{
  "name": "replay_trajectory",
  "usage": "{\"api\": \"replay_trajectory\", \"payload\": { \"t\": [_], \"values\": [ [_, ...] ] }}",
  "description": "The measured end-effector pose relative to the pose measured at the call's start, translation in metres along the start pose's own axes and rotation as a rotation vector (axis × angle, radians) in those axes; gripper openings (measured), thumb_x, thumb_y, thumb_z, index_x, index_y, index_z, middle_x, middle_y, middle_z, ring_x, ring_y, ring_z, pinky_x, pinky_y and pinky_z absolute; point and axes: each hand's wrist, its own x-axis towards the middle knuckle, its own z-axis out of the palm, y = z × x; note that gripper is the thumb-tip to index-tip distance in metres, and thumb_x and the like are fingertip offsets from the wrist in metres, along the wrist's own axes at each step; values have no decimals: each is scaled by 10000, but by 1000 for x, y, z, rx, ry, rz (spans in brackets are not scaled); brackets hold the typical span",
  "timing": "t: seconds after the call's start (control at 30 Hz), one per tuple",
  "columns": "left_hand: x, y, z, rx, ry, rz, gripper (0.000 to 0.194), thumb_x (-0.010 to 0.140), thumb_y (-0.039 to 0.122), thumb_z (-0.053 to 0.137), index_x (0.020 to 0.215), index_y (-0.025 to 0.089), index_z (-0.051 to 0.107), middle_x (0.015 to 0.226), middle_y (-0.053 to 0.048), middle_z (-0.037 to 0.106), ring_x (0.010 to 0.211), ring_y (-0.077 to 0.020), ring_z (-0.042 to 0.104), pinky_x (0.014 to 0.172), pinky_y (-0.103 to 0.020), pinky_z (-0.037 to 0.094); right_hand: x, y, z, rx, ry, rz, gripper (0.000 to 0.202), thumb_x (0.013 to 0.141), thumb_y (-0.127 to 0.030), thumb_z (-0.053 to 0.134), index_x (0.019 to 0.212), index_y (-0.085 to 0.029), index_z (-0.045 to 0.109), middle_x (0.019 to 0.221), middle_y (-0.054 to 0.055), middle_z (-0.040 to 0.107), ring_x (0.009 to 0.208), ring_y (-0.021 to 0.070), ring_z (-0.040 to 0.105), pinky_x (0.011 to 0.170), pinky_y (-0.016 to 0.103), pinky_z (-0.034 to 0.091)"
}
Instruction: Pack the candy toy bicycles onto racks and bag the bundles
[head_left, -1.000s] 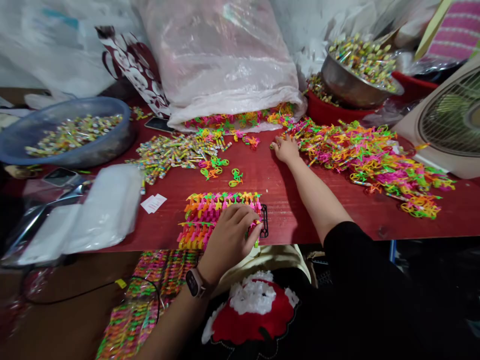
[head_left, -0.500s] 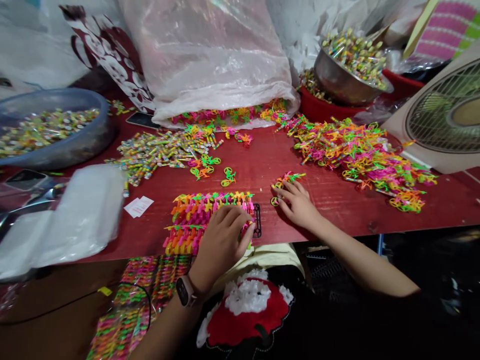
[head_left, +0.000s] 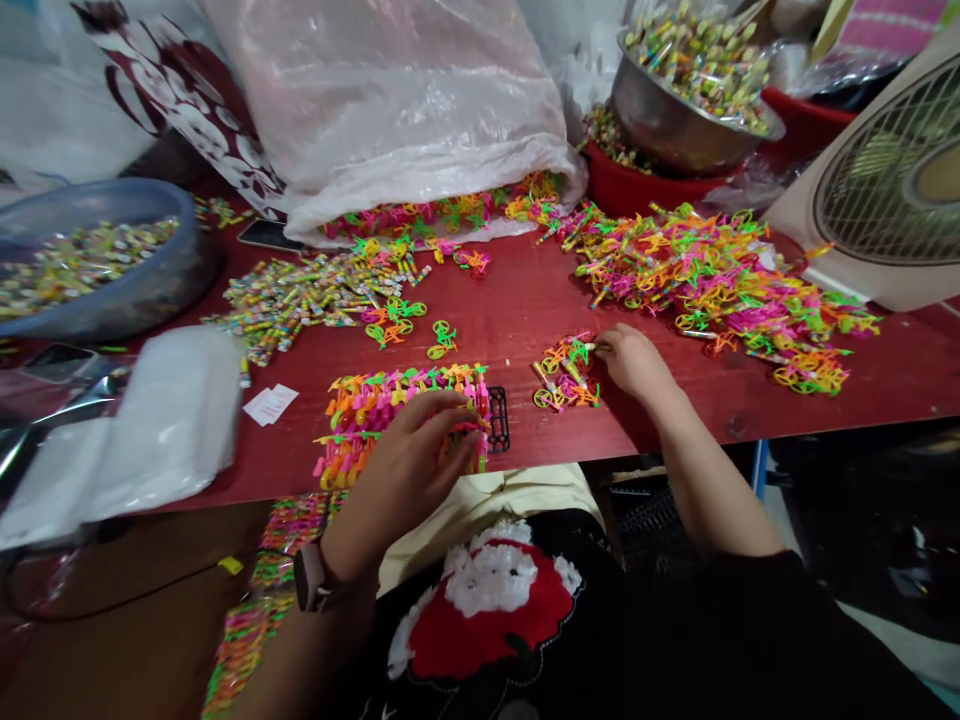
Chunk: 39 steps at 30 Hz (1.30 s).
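Rows of small colourful plastic pieces [head_left: 367, 400] stand side by side near the table's front edge, with a black frame [head_left: 499, 420] showing at their right end. Over the right part of these rows rests my left hand [head_left: 409, 460], its fingers apart and partly hiding the pieces. A small cluster of bright bicycle-shaped pieces [head_left: 564, 375] lies right of the black frame. My right hand [head_left: 634, 362] is at the right side of that cluster, fingertips pinched together at its edge; what they hold is too small to tell.
Short patterned sticks [head_left: 292, 300] lie in a heap at the back left, beside a blue basin [head_left: 191, 270]. A large colourful heap [head_left: 712, 280] covers the right, before a fan [head_left: 847, 250]. White plastic bags [head_left: 180, 400] lie left. Behind are a big sack [head_left: 405, 110] and a metal bowl [head_left: 675, 120].
My right hand has moved from on top of the small cluster to its right side, uncovering it, and its fingers have closed. My left hand remains over the rows. The view has shifted slightly.
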Motion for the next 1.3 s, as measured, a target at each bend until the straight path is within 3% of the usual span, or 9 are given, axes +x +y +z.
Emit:
{"api": "replay_trajectory", "payload": {
  "t": [0.1, 0.2, 0.33, 0.47, 0.6, 0.83, 1.13, 1.3],
  "values": [
    [3, 0, 1, 65, 101, -27, 193, 1014, 236, 636, 1206, 242, 651, 1282, -89, 628, 1237, -249, 616, 1081, -490, 540, -21, -48, 7, 296, 136, 41, 205, 946, -237, 615, 1063, -163, 766, 1007, 125, 737, 911, 255, 674, 841, 375, 539],
    [13, -4, 12, 114, 167, -15, 267, 1013, 228, 630, 1279, 248, 618, 1341, -98, 625, 1326, -267, 590, 1171, -527, 492, -35, -105, 32, 687, 51, -38, 198, 973, -302, 637, 1109, -212, 749, 1037, 70, 772, 941, 226, 709, 881, 366, 559],
    [22, -11, 30, 189, 108, 38, 491, 1048, 245, 562, 1519, 233, 423, 1532, -152, 538, 1524, -302, 430, 1278, -591, 362, -36, -148, 72, 734, -23, -83, 183, 945, -150, 596, 1022, -184, 759, 1081, 105, 762, 1026, 251, 702, 972, 401, 539],
    [22, -17, 38, 244, 51, 48, 576, 1062, 272, 535, 1590, 206, 316, 1570, -189, 509, 1535, -323, 416, 1286, -621, 324, -35, -153, 83, 543, -32, -55, 346, 853, 12, 501, 1040, -166, 732, 1133, 139, 708, 1054, 267, 660, 980, 398, 524],
    [20, -18, 39, 251, 59, 44, 594, 1060, 267, 528, 1604, 204, 296, 1561, -192, 515, 1520, -329, 436, 1290, -619, 313, -36, -154, 78, 387, -59, -100, 355, 749, 35, 517, 992, -157, 691, 1058, 135, 675, 1004, 276, 612, 945, 390, 510],
    [21, -19, 38, 242, 52, 42, 588, 1060, 285, 525, 1594, 204, 292, 1558, -186, 523, 1512, -324, 445, 1284, -612, 321, -32, -160, 76, 323, -99, -122, 241, 802, -4, 534, 928, -169, 657, 994, 114, 664, 947, 258, 591, 893, 363, 494],
    [29, -13, 31, 241, -3, -3, 492, 1051, 316, 510, 1505, 134, 461, 1482, -192, 593, 1421, -342, 527, 1223, -617, 376, -33, -159, 81, 312, -129, -163, 293, 806, 32, 540, 998, -124, 696, 1021, 135, 684, 965, 260, 623, 885, 345, 494],
    [55, -16, 28, 250, -36, -34, 372, 1021, 288, 544, 1347, 135, 638, 1335, -163, 708, 1262, -318, 642, 1119, -527, 481, -22, -128, 49, 394, -130, -198, 375, 902, 11, 523, 1125, -165, 767, 1075, 106, 737, 990, 231, 657, 928, 344, 507]
  ]
}}
